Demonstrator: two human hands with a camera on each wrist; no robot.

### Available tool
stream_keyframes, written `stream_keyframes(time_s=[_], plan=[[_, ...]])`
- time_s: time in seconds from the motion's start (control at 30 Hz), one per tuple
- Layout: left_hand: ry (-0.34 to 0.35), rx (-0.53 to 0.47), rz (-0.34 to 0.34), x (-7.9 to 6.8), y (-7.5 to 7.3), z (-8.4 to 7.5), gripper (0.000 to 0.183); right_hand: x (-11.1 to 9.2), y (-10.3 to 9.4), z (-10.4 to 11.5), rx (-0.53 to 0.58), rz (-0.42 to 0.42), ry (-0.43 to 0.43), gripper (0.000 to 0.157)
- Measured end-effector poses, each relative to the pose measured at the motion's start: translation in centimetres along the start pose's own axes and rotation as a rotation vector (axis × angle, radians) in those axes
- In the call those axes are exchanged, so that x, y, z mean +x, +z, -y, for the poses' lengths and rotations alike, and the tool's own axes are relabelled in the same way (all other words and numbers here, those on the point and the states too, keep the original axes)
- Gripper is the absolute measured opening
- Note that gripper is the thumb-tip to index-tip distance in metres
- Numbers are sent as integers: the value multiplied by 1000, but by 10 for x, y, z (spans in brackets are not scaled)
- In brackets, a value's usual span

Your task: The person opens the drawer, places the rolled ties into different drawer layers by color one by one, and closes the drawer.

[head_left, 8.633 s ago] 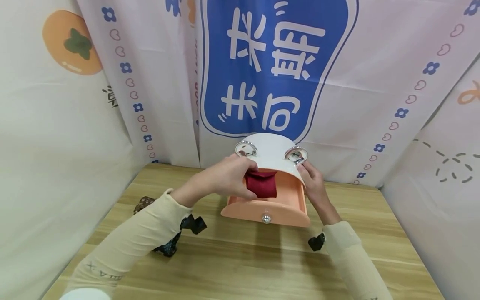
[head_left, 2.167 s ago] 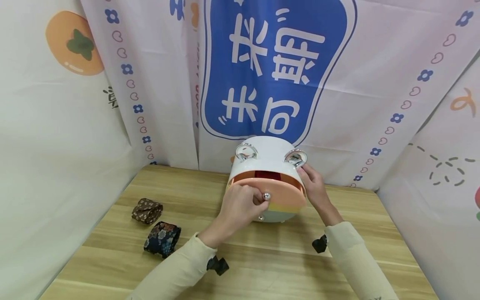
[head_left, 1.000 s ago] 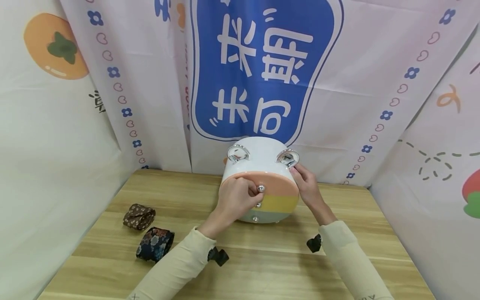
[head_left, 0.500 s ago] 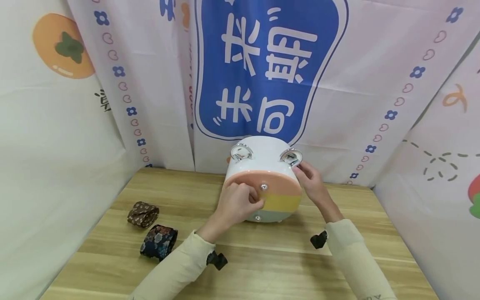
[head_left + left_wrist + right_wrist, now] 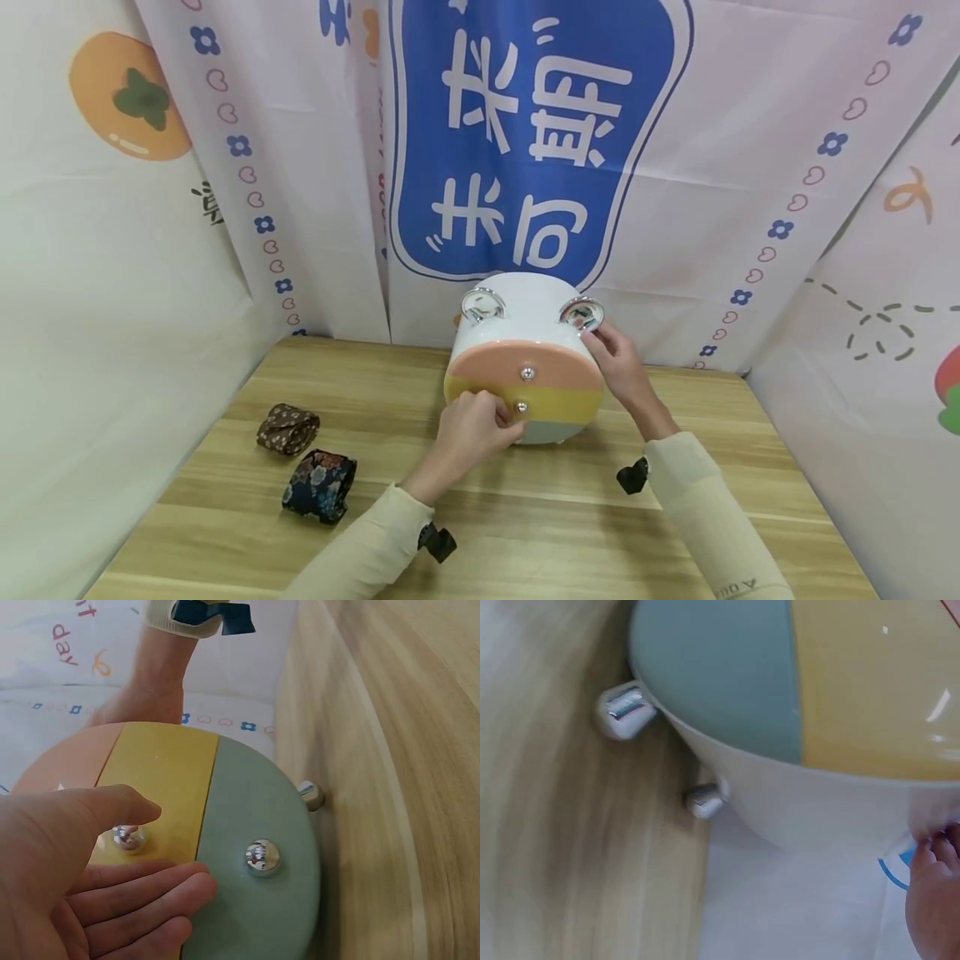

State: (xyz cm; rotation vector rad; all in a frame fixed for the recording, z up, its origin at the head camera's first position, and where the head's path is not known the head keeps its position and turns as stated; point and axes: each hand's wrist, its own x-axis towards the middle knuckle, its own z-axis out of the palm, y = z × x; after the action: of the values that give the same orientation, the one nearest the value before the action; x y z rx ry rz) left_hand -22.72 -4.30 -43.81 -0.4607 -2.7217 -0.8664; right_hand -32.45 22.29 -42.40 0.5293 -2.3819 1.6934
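A small white drawer box point(image 5: 528, 287) with two chrome rings on top faces me at the back of the table. Its orange top drawer point(image 5: 491, 358), yellow middle drawer point(image 5: 570, 406) and grey-green bottom drawer point(image 5: 255, 802) are all pushed in. My left hand point(image 5: 472, 429) is in front of the yellow drawer, thumb and fingers spread around its round chrome knob point(image 5: 129, 838) without pinching it. My right hand point(image 5: 618, 362) grips the box's upper right side, just below the right chrome ring point(image 5: 582, 314); its fingertips are partly hidden.
Two rolled neckties lie on the wooden table point(image 5: 570, 517) at the left: a brown patterned one point(image 5: 288, 429) and a navy floral one point(image 5: 320, 486). A printed curtain point(image 5: 697, 233) hangs close behind the box. Short chrome feet point(image 5: 626, 711) lift the box off the table.
A dark red cloth roll went from my left hand into the top drawer, which was pushed shut. My left hand then left the top knob and moved down to the middle one.
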Motion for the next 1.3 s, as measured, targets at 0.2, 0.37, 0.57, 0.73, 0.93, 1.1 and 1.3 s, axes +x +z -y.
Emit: stream_keyframes(time_s=[0.2,0.37,0.57,0.73,0.93,1.1,1.3], plan=[[-8,-8,-12,3,9,1,34,-1,1,-2,39,2,-36,47],[-11,-44,-30,4,14,-1,40,-3,2,-3,31,-13,-32,45],[-26,-57,-57,7,20,-2,51,-2,5,-6,27,-43,-36,47],[-20,-52,-86,8,23,-3,55,-3,5,-8,29,-47,-31,48],[-27,-48,-102,7,26,-3,52,-4,5,-9,41,-49,-28,49],[-8,-22,-127,7,27,-4,52,-5,5,-8,54,-72,-37,49],[-5,-25,-139,5,27,-5,54,-5,6,-9,52,-77,-49,47]])
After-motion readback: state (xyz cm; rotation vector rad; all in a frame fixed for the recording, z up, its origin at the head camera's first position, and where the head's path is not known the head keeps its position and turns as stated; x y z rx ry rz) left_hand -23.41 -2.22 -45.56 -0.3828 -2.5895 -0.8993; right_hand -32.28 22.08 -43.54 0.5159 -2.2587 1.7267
